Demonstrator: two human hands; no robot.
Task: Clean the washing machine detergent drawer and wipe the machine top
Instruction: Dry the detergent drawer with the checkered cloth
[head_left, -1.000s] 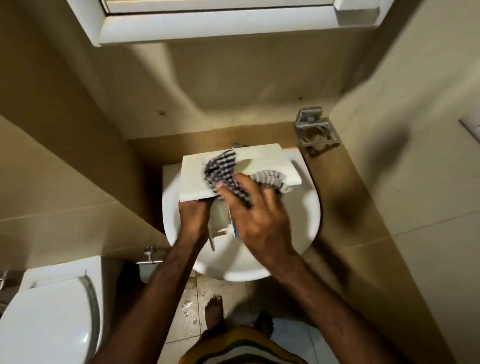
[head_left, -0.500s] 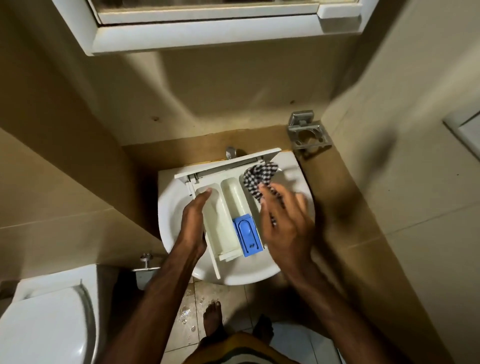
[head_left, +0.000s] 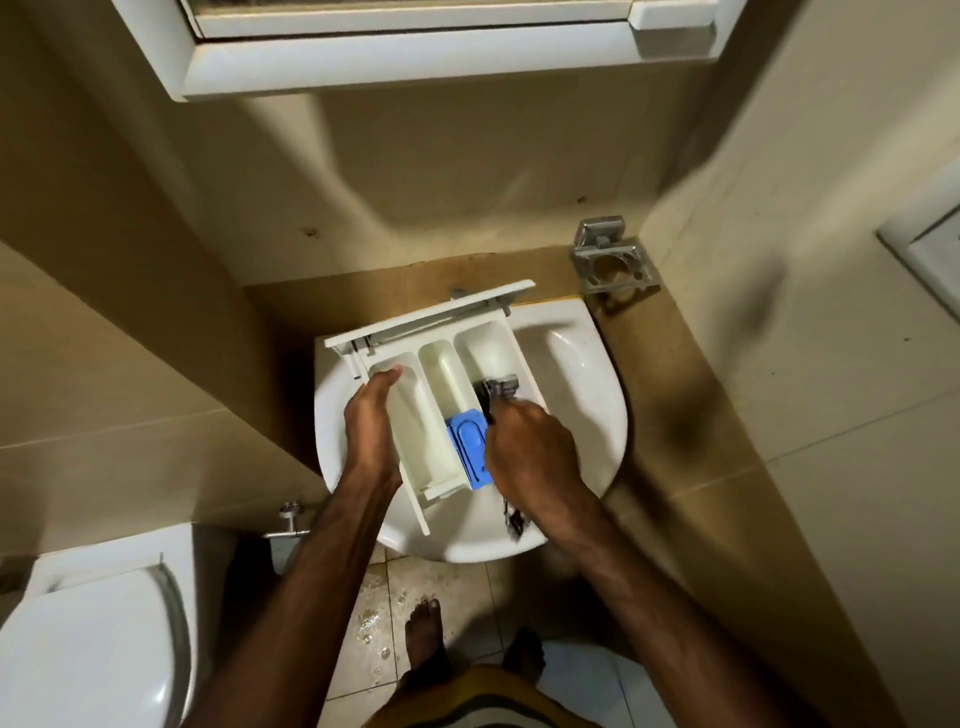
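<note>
From my head camera, the detergent drawer lies over the sink, long axis running 5 to 11 o'clock, front panel far. My left hand grips its left wall; my right hand clenches the checked cloth in the right compartment beside the blue insert. The toilet sits at 8 o'clock.

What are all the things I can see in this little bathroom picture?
detergent drawer: one, white, three compartments, held over the sink
blue insert: one, blue, in the middle compartment's near end
cloth: one, dark checked, in the drawer's right compartment, an end trailing below the right hand
sink: one, white, against the back wall
metal holder: one, silver, on the wall beside the sink
cabinet: one, white, above the sink
toilet: one, white, lid shut, lower left
floor: pale tiles, water drops
feet: two, bare, below the sink
left hand: holds the drawer's left side
right hand: grips the cloth
</note>
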